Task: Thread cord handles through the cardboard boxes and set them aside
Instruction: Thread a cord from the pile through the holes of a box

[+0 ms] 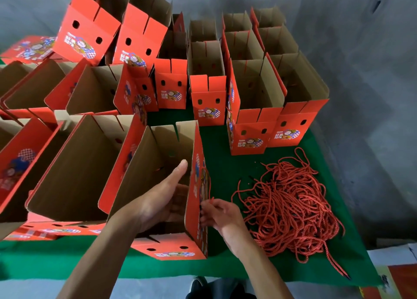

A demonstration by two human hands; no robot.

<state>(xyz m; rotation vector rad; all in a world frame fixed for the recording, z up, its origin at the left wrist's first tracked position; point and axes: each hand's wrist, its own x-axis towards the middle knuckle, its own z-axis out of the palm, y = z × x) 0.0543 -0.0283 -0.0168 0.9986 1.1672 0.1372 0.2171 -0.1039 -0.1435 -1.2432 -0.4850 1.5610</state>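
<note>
Threading in progress at lower centre of frame.
Your left hand [165, 199] reaches inside the box [158, 179], fingers straight; your right hand [217, 215] pinches a cord [206, 186] against its outer wall. Cord pile [291, 208] at lower right suggests many boxes remain.

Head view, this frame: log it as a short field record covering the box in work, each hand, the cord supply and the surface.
box in work: open red box, nearest the person
left hand: inside the box, against its right wall, fingers straight
right hand: outside that wall, pinching a red cord
cord supply: tangled cord pile, right of the box
other boxes: many, standing open behind
surface: green cloth
</note>
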